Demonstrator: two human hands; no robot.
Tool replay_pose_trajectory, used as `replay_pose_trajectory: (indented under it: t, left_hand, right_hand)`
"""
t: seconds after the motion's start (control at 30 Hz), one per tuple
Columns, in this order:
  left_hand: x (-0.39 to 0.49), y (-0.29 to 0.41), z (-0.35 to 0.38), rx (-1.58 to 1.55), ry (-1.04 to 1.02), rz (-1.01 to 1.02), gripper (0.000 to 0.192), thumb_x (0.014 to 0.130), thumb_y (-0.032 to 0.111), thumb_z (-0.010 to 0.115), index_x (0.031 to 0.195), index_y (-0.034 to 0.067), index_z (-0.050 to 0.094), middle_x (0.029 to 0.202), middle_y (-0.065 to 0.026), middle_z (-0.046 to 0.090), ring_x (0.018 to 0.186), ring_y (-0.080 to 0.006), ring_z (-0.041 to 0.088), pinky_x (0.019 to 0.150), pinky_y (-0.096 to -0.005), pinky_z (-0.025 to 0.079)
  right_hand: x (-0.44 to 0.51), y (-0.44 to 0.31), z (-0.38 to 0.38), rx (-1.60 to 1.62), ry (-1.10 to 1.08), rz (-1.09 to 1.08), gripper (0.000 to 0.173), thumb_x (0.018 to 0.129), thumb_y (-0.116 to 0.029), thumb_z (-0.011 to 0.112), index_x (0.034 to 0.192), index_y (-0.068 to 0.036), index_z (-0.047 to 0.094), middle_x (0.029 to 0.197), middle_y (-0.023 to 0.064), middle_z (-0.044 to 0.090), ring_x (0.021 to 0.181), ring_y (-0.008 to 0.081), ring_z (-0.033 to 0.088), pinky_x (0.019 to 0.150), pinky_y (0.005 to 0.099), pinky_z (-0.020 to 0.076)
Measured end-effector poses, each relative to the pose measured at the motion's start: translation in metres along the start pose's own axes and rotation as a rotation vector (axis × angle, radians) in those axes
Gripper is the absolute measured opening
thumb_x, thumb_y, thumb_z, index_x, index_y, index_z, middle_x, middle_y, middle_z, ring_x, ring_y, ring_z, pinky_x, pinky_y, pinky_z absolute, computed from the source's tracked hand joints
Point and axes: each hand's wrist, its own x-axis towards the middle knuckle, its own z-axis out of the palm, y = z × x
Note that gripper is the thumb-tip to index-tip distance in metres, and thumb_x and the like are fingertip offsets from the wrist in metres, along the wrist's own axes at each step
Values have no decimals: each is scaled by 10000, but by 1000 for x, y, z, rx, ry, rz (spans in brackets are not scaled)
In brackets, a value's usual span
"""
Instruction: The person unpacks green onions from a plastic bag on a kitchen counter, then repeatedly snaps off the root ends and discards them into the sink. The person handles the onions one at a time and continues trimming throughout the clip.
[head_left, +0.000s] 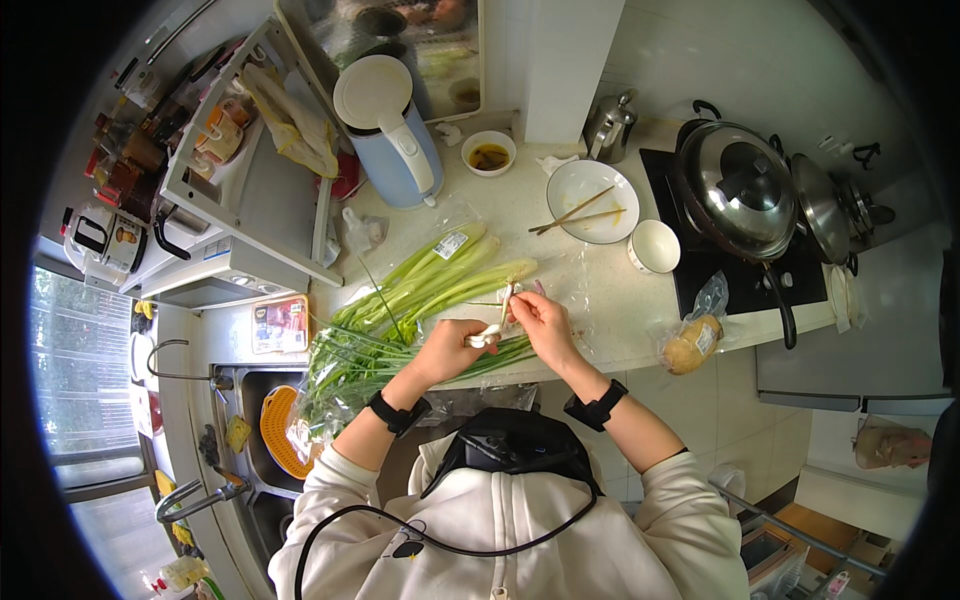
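Observation:
My left hand (450, 351) is closed around several spring onions, and their white bulbs (482, 339) stick out towards the right. The long green leaves (375, 349) trail leftward over the counter. With thumb and forefinger, my right hand (546, 324) pinches a single spring onion (505, 301) just above those bulbs; its rootlets point away from me. Behind my hands lies a bunch of celery (435, 277) in clear plastic, with a printed label on it. Bits of peel lie near my right hand.
Beyond the celery stand a blue electric kettle (397, 157), a small bowl of dark sauce (488, 154) and a plate (592, 222) with chopsticks. A white bowl (654, 247) sits by the hob with its lidded wok (739, 187). Bagged potatoes (690, 346) rest at the front edge. Left is the sink (262, 480).

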Motion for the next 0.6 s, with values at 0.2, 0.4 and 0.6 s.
replay_pose_trajectory:
  t: [0.2, 0.4, 0.6]
  left_hand:
    - [0, 3, -5, -101, -51, -100, 168, 880, 138, 622, 861, -13, 695, 790, -65, 697, 734, -119, 609, 696, -274, 475]
    - [2, 3, -24, -282, -36, -168, 191, 911, 152, 566, 888, 0, 679, 729, -32, 661, 820, -100, 597, 806, -269, 442]
    - [0, 7, -34, -234, -43, -196, 211, 898, 182, 581, 856, 0, 678, 687, 1, 626, 691, -81, 526, 676, -254, 398]
  right_hand:
    - [1, -2, -6, -90, 3, -18, 145, 929, -97, 582, 937, 36, 638, 794, 18, 647, 705, 61, 575, 630, 219, 458]
    - [-3, -12, -17, -329, 10, -164, 94, 853, -49, 637, 901, 32, 641, 740, 39, 627, 638, 66, 548, 594, 233, 458]
    - [-1, -5, -27, -410, -29, -267, 95, 827, -31, 643, 880, 48, 631, 748, 82, 635, 614, 111, 567, 588, 251, 465]
